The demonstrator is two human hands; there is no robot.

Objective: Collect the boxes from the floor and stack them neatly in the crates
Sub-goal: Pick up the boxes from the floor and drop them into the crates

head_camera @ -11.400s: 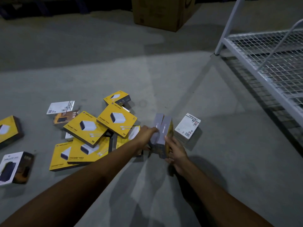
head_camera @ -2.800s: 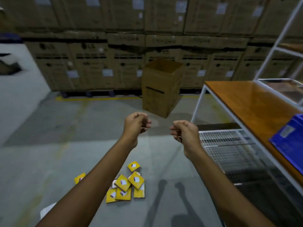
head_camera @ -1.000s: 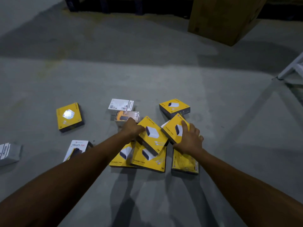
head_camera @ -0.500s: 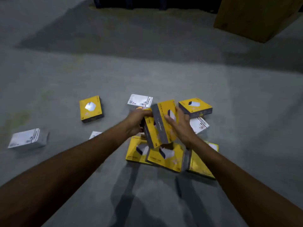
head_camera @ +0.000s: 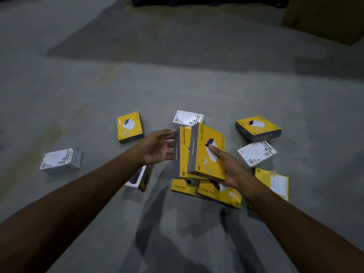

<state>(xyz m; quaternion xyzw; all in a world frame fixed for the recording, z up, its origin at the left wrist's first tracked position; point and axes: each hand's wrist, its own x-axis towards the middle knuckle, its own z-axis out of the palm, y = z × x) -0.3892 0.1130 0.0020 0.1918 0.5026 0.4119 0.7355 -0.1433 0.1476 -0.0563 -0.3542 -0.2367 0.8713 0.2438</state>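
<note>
1. Lifting now: two boxes have come up off the pile, where a second ago both lay flat under my palms.
2. My right hand grips the right yellow box, thumb across its printed face and fingers tucked behind.
3. My left hand is flat, with straight fingers pressing the grey side of the left yellow box to square it against its neighbour.
4. Both boxes stand on edge, touching, just above the heap of yellow boxes left on the floor.
5. A white box on the left and another white box on the right lie untouched.
6. No crate is in sight, so I judge the carry comes next, with plenty left to gather.
</note>
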